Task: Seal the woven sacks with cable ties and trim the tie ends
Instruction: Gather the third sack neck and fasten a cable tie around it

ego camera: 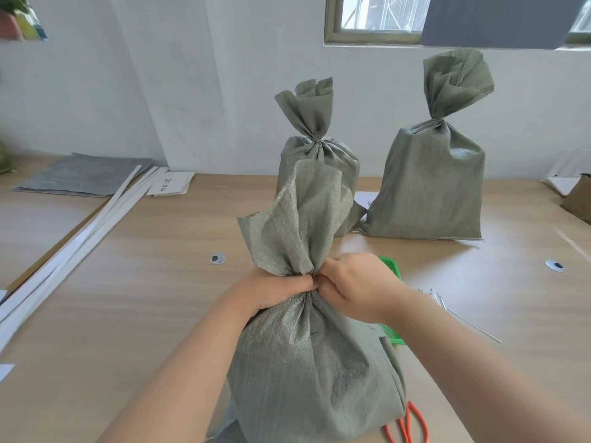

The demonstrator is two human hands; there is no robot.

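Note:
A filled grey-green woven sack (307,372) stands upright on the wooden table right in front of me. Its top is gathered into a narrow neck with the loose mouth fanned out above. My left hand (271,290) grips the neck from the left. My right hand (355,287) grips it from the right, fingertips meeting at the gather. No cable tie shows at this neck; the fingers hide it. Loose cable ties (460,314) lie on the table to the right. Orange-handled scissors (409,426) peek out beside the sack's base.
Two more sacks with cinched necks stand farther back, one in the middle (316,148) and one at the right (438,183). A green basket (391,266) sits behind my right hand. White strips (80,241) and flat grey sacks (83,174) lie at the left.

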